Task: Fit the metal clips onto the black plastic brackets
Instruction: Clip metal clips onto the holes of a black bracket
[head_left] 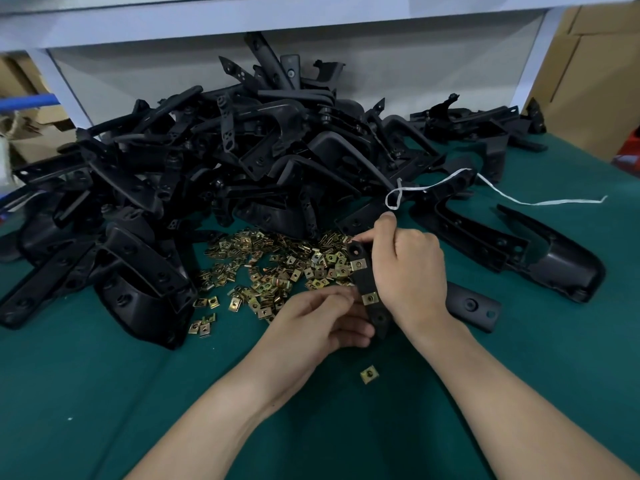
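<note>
My right hand (408,268) grips a black plastic bracket (367,282) at its upper part, holding it above the green table. Two brass-coloured metal clips sit on the bracket's strip, one near the top (358,264) and one lower down (370,298). My left hand (325,317) is curled beside the bracket's lower end, fingers touching it; whether it holds a clip is hidden. A heap of loose metal clips (277,268) lies just beyond my hands. One stray clip (369,374) lies on the table between my forearms.
A big pile of black brackets (214,161) fills the back and left of the green table (104,393). More brackets lie on the right (519,247). A white string (512,199) trails across them. A white shelf stands behind, cardboard boxes at the right.
</note>
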Motion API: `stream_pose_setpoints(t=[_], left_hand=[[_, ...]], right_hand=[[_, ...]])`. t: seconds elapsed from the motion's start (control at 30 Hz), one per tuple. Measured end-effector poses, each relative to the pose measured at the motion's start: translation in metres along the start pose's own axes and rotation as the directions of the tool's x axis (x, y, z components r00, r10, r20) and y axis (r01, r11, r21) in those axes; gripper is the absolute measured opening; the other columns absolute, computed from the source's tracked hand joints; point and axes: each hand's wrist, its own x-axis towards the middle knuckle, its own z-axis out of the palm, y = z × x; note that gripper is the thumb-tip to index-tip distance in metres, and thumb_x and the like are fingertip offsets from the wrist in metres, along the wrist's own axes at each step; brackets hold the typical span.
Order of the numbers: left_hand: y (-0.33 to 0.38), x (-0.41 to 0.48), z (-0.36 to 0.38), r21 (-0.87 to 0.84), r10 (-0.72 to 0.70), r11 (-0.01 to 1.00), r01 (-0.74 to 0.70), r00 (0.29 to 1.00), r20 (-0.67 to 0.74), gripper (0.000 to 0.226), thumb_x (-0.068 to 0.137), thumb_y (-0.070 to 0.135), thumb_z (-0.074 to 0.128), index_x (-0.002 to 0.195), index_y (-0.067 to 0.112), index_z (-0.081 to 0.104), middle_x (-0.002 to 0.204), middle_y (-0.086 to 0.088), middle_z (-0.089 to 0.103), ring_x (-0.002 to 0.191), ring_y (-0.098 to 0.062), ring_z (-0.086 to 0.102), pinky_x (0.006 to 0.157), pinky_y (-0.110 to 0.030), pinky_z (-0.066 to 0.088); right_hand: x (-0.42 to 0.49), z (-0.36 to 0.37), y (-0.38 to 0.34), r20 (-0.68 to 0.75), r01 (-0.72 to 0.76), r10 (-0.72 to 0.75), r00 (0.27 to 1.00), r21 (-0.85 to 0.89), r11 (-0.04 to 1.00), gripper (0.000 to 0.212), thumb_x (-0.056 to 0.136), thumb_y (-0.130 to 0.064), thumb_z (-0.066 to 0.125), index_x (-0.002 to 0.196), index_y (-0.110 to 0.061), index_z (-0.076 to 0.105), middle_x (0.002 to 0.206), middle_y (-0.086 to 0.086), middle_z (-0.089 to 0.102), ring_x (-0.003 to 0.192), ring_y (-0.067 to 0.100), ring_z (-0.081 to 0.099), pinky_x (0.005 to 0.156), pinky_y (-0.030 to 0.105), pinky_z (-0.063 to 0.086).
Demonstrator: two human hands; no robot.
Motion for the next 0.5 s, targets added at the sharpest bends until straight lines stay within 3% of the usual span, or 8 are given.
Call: stream_pose_setpoints(t=[0.07, 0.2, 0.3, 0.5], left_hand=[[0.0001, -0.0005, 0.0012, 0.008, 0.0, 1.0, 0.0, 1.0, -0.007, 0.028, 0.105, 0.005, 0.043, 0.106, -0.007, 0.069, 0.083, -0.011, 0.07, 0.073, -0.018, 0.066, 0.068, -0.026, 0.056], [-0.0012, -0.001, 0.0011, 0.011, 0.008, 1.0, -0.008, 1.0, -0.026, 0.033, 0.102, 0.005, 0.051, 0.082, 0.012, 0.076, 0.076, -0.005, 0.068, 0.072, -0.017, 0.067, 0.069, -0.026, 0.057], [-0.0017, -0.002, 0.0001, 0.04, 0.021, 0.999, -0.021, 1.0, 0.004, 0.015, 0.094, 0.017, 0.064, 0.086, 0.011, 0.074, 0.076, -0.002, 0.066, 0.074, -0.016, 0.066, 0.072, -0.025, 0.057], [-0.0035, -0.003, 0.0013, 0.272, 0.079, 0.959, -0.075, 0.997, -0.003, 0.018, 0.098, 0.019, 0.062, 0.088, 0.005, 0.069, 0.071, 0.002, 0.063, 0.071, -0.012, 0.064, 0.07, -0.024, 0.056]], right_hand=[[-0.0006, 0.0002, -0.0003, 0.003, 0.002, -0.002, 1.0, 0.003, 1.0, 0.062, 0.098, -0.042, 0.023, 0.075, -0.032, 0.079, 0.067, -0.003, 0.072, 0.073, 0.025, 0.065, 0.078, 0.044, 0.053], [-0.0006, -0.0002, -0.0006, 0.009, 0.006, -0.006, 1.0, -0.006, 1.0, 0.063, 0.098, -0.041, 0.022, 0.075, -0.031, 0.079, 0.072, -0.002, 0.074, 0.075, 0.025, 0.066, 0.08, 0.044, 0.053], [-0.0012, -0.0002, -0.0009, -0.001, 0.018, -0.018, 1.0, -0.002, 1.0, 0.062, 0.099, -0.04, 0.023, 0.075, -0.031, 0.079, 0.067, -0.002, 0.073, 0.07, 0.024, 0.065, 0.076, 0.043, 0.053], [-0.0038, 0.0029, -0.0019, 0.023, 0.046, -0.045, 0.999, -0.02, 0.999, 0.062, 0.1, -0.04, 0.023, 0.072, -0.031, 0.078, 0.073, -0.004, 0.075, 0.075, 0.022, 0.067, 0.076, 0.036, 0.052]])
